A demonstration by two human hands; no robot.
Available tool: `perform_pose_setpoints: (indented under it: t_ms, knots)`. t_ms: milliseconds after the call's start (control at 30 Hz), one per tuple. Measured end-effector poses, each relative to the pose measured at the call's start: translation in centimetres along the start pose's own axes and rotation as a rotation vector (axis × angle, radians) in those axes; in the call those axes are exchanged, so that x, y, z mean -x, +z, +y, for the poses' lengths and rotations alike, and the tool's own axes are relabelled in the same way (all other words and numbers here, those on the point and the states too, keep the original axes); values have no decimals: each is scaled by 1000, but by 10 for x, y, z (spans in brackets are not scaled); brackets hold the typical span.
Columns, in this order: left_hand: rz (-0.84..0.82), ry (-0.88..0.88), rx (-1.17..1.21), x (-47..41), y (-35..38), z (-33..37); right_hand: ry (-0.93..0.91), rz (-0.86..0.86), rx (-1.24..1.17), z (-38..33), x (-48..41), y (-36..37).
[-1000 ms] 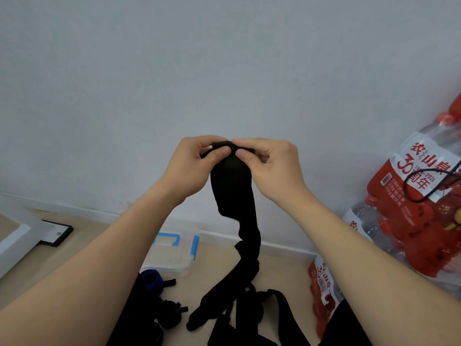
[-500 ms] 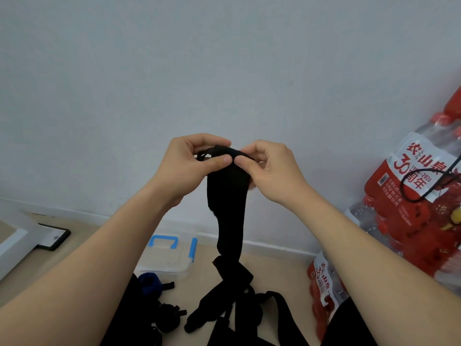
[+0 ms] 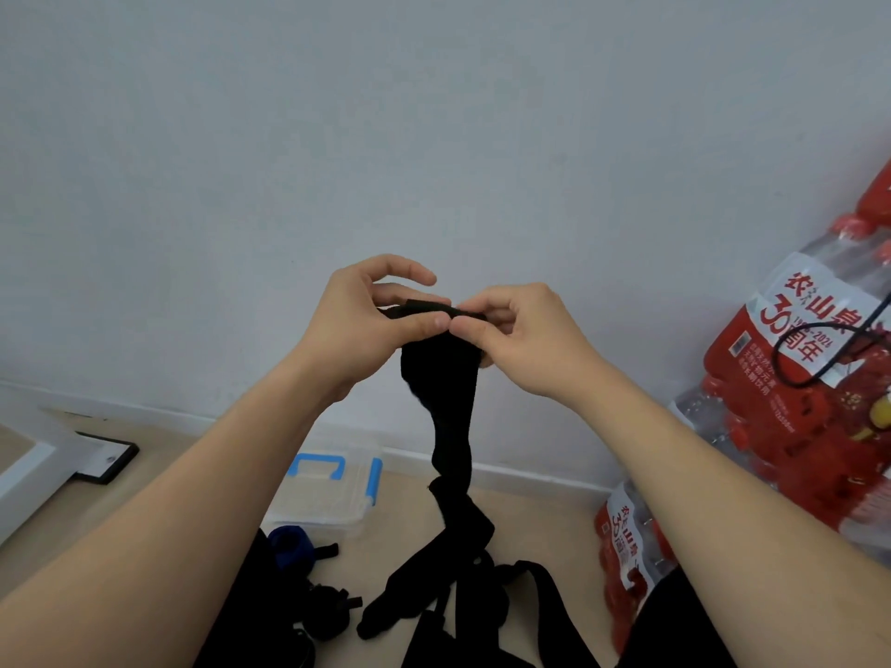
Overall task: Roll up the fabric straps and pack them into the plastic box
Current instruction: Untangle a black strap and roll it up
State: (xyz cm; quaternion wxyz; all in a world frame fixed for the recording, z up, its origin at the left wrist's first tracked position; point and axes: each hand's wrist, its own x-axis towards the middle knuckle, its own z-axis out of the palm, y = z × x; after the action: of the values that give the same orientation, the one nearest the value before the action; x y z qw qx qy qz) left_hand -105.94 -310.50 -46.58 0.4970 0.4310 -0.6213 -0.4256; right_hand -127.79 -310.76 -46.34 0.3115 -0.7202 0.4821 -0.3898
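Observation:
A long black fabric strap hangs in front of me from chest height down to the floor. My left hand and my right hand both pinch its folded top end, thumbs almost touching. The strap's lower end lies among other black straps on the floor. A clear plastic box with a blue handle and blue latch sits on the floor by the wall, lid shut. A blue rolled strap and small black rolled straps lie just in front of the box.
Shrink-wrapped packs of water bottles with red labels stand at the right, a black cord across them. A white panel and a flat black-framed object lie at the left. The grey wall meets the wooden floor behind the box.
Both hands have shifted slightly lower in view while working the strap's top end. The left hand's fingers have lifted off the fold, and the hanging strap has risen a little.

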Motion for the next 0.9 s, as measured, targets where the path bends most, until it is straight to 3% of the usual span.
perform_pose_setpoints:
  t_ms: [233,467,567,733,900]
  knots:
    - [-107,-175,97,-1,2,1,-175,179,137,-2,0,7]
    - [-17,-37,8,0,-2,0,-30,-42,-62,1,1,-2]
    - [-27,9,43,-1,-3,1,-47,0,-76,-1,2,-1]
    - [-99,-97,57,-1,-3,1,-113,141,-80,-1,2,4]
    - [-12,-2,48,0,-3,1,-32,37,-123,-2,2,3]
